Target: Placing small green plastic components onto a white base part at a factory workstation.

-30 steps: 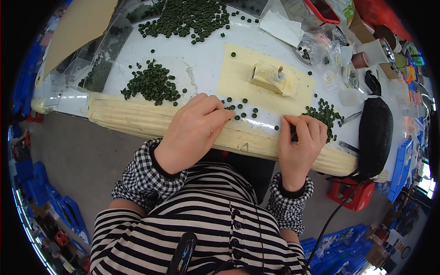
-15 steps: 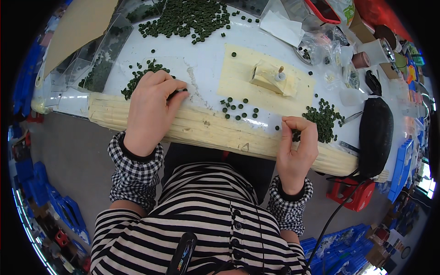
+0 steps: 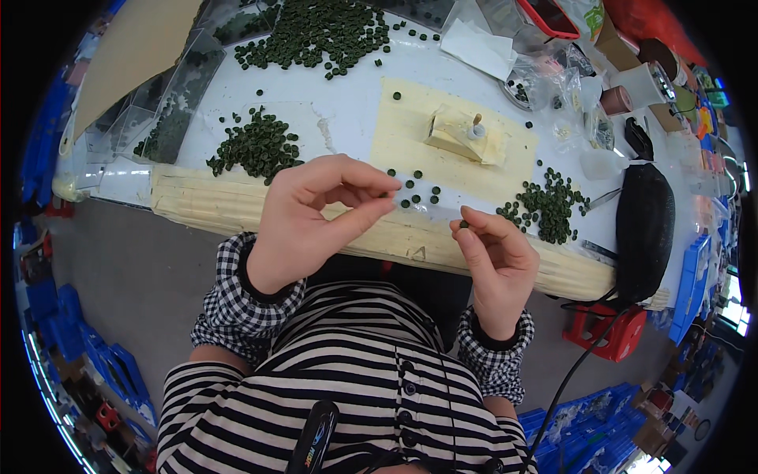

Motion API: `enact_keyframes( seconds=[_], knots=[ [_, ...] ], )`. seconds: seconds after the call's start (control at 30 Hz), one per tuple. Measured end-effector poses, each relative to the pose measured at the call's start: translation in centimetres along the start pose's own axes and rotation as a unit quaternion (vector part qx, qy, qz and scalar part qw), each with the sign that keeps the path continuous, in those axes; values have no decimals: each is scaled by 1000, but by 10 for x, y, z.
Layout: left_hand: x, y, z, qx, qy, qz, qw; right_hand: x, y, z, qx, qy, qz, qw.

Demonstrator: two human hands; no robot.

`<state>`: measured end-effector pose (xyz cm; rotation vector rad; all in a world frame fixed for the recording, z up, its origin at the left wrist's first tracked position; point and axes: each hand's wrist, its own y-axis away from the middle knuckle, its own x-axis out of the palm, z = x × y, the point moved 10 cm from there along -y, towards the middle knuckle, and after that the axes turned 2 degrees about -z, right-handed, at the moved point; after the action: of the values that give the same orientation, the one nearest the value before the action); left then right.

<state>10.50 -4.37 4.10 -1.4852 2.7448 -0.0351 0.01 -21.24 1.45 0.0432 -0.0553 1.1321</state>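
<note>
My left hand (image 3: 312, 217) hovers over the table's front edge, thumb and fingertips pinched on a small dark green disc (image 3: 384, 193). My right hand (image 3: 493, 257) is raised beside it, thumb and forefinger holding another green disc (image 3: 463, 224). Between the hands lie a few loose discs (image 3: 416, 189) on a cream mat (image 3: 407, 130). On that mat, farther back, stands a small cream block with a peg (image 3: 463, 134). A pile of discs (image 3: 257, 146) lies left of my left hand, and another pile (image 3: 546, 207) lies right of my right hand.
A large heap of green discs (image 3: 320, 31) covers the back of the white table (image 3: 339, 110). A ribbed cream pad (image 3: 205, 204) lines the front edge. A black pouch (image 3: 645, 229) lies at the right, clear trays (image 3: 162, 110) at the left, bags and tape rolls (image 3: 616, 99) behind.
My left hand left the left pile and came back to the middle, pinched and raised. My right hand lifted off the front edge and turned palm up with a disc.
</note>
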Motion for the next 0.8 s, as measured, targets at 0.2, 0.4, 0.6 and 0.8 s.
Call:
enact_keyframes(
  seconds=[0.2,0.4,0.6,0.8],
  knots=[
    [41,10,38,-168,203,86,961,4,3,-4,27,-4,-6,1000],
    [49,12,52,-194,311,75,927,4,3,6,-54,10,7,998],
    [51,12,51,-171,330,80,925,6,4,16,-67,1,-5,998],
    [52,14,50,-154,307,80,936,5,5,9,-29,-27,-34,999]
  ],
)
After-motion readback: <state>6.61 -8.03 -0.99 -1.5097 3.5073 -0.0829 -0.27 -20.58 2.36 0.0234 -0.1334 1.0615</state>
